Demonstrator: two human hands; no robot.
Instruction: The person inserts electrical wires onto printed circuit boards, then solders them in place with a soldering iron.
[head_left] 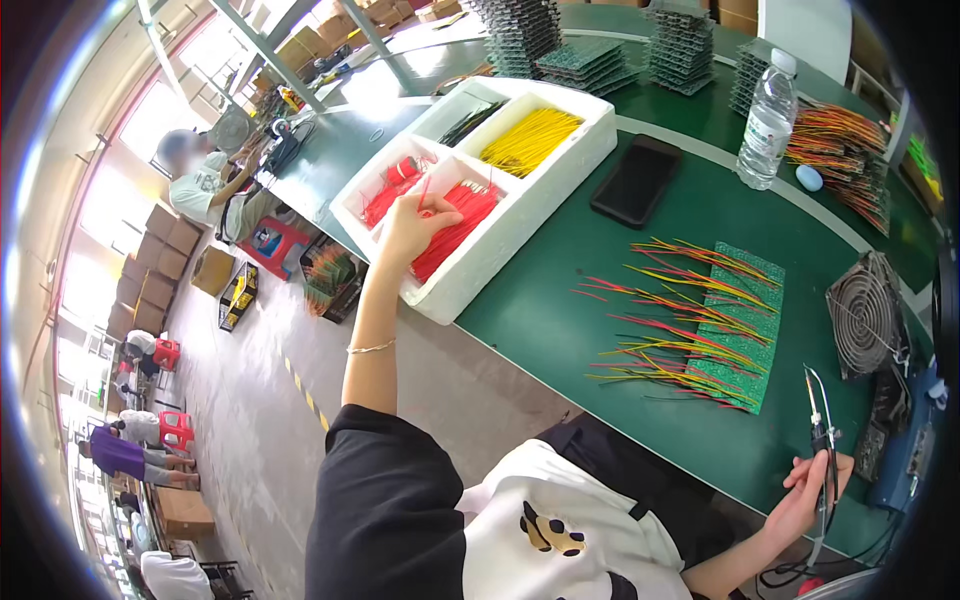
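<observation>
My left hand (418,226) is over the red wires (462,232) in the white foam box (520,235), its fingers closed in a pinch at them; the fingertips are partly hidden. Another compartment holds yellow wires (530,142), and one at the back has black wires (472,122). At the right, my right hand (808,492) is wrapped round a soldering iron (821,436), tip pointing up, with a thin curved metal tube beside the tip. Between my hands lies a green circuit board (765,345), with rows of red, yellow and black wires (650,345) sticking out to its left.
A black phone (637,182) lies beside the foam box. Beyond stand a water bottle (768,125), a wired board stack (835,150) and stacked circuit boards (680,50). A round-grilled fan (865,315) and a blue device (905,455) are at the right. Another person (205,185) sits far left.
</observation>
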